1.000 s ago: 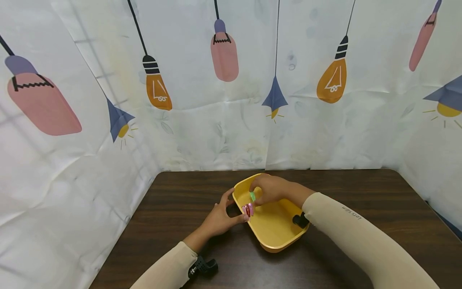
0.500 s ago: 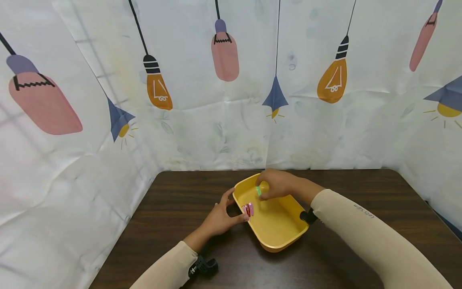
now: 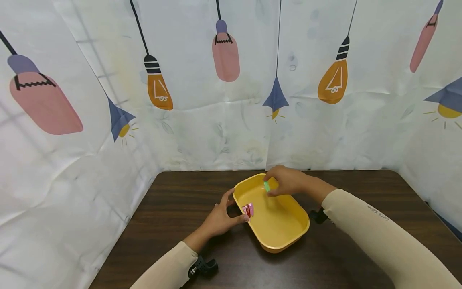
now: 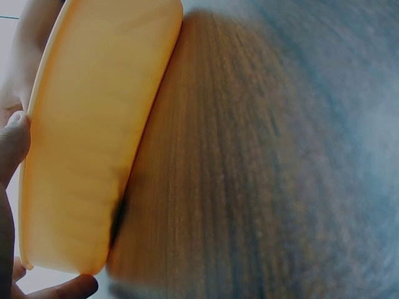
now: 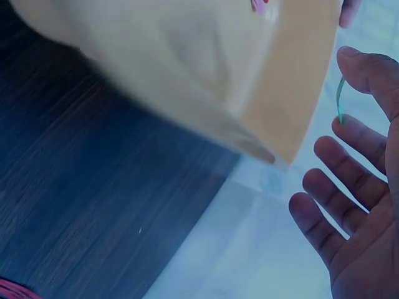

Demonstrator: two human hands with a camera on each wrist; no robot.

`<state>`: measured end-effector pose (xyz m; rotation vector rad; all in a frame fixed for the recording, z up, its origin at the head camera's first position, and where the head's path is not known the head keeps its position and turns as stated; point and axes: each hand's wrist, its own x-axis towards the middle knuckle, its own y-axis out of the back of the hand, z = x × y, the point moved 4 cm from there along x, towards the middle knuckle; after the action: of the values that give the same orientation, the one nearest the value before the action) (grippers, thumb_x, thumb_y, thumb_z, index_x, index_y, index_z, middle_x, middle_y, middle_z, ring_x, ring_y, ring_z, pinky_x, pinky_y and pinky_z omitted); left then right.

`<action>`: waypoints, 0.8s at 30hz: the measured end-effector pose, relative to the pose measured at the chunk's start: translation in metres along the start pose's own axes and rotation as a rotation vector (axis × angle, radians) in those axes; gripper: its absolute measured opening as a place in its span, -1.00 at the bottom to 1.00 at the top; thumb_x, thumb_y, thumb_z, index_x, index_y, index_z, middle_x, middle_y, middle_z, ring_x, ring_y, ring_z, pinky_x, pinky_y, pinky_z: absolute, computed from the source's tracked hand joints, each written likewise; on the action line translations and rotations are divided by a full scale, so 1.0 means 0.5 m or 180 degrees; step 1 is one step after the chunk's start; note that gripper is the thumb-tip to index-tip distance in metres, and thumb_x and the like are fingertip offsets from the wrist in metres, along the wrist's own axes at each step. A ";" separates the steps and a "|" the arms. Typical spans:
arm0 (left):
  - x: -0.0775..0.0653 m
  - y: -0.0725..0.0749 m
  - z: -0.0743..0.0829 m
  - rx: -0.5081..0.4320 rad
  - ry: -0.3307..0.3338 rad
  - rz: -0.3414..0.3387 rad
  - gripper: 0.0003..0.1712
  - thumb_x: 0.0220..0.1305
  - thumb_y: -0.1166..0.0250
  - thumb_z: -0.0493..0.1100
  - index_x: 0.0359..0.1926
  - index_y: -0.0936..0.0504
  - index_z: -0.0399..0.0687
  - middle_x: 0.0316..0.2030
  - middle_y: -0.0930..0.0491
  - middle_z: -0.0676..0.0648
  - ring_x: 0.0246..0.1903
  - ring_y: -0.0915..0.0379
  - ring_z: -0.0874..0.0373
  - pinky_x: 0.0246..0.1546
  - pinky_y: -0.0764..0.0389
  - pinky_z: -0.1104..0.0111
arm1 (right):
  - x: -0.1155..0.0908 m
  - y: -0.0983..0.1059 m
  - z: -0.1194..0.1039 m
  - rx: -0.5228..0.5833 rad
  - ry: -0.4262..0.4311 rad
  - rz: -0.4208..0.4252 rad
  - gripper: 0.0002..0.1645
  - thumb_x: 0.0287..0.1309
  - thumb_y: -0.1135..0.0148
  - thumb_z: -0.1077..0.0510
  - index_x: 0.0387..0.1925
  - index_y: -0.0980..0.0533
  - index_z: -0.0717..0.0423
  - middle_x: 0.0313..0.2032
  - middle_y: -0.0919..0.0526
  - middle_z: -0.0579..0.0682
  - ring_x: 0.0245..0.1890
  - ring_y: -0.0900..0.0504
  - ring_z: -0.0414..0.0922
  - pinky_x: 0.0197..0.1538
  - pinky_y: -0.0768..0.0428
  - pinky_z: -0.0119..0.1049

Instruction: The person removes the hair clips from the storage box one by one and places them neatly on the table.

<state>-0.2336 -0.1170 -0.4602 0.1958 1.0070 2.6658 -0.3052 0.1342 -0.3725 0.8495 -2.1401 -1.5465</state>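
Observation:
A yellow plastic tub [image 3: 278,224] sits at an angle on the table. My left hand [image 3: 220,218] holds it by its left corner, thumb on the near side and fingers at the far side of the corner; in the left wrist view the thumb [image 4: 15,143] lies at the rim. Beside that thumb, pink and red hair clips [image 3: 248,209] sit side by side at the tub's left edge. Over the tub's far end, my right hand [image 3: 286,180] pinches a thin, bowed green hair clip [image 5: 339,99] between thumb and index fingertip. Its other fingers are spread loosely.
The dark wooden table [image 3: 180,200] reaches back to a white curtain [image 3: 223,132] printed with lamps. Pinkish-red strands [image 5: 19,289] show at the lower left corner of the right wrist view.
My right hand has moved away from the pink and red clips, to the right and toward the tub's far end, carrying the green clip. The left hand and tub stay put.

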 end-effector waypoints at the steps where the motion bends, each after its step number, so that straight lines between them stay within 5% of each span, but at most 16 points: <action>1: 0.000 0.000 0.000 0.0001 -0.0002 0.0001 0.24 0.09 -0.46 0.41 0.61 0.01 0.20 0.29 -0.51 -0.26 0.34 -0.40 -0.09 0.44 0.19 -0.27 | -0.003 0.002 0.002 0.0007 0.0019 0.0020 -0.38 0.17 -0.50 -0.12 0.15 -0.63 0.14 0.20 -0.59 0.11 0.27 -0.49 0.11 0.32 -0.44 0.06; 24: -0.001 0.001 0.002 0.0015 -0.0038 0.0025 0.25 0.08 -0.48 0.40 0.61 0.00 0.19 0.29 -0.51 -0.27 0.33 -0.42 -0.09 0.45 0.18 -0.26 | -0.055 0.020 0.063 0.0248 -0.0092 0.0179 -0.41 0.20 -0.51 -0.03 0.18 -0.61 0.15 0.07 -0.67 -0.03 0.09 -0.62 0.01 0.12 -0.60 0.02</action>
<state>-0.2327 -0.1169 -0.4592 0.2168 1.0108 2.6663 -0.3061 0.1770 -0.3721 0.7892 -2.2381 -1.4648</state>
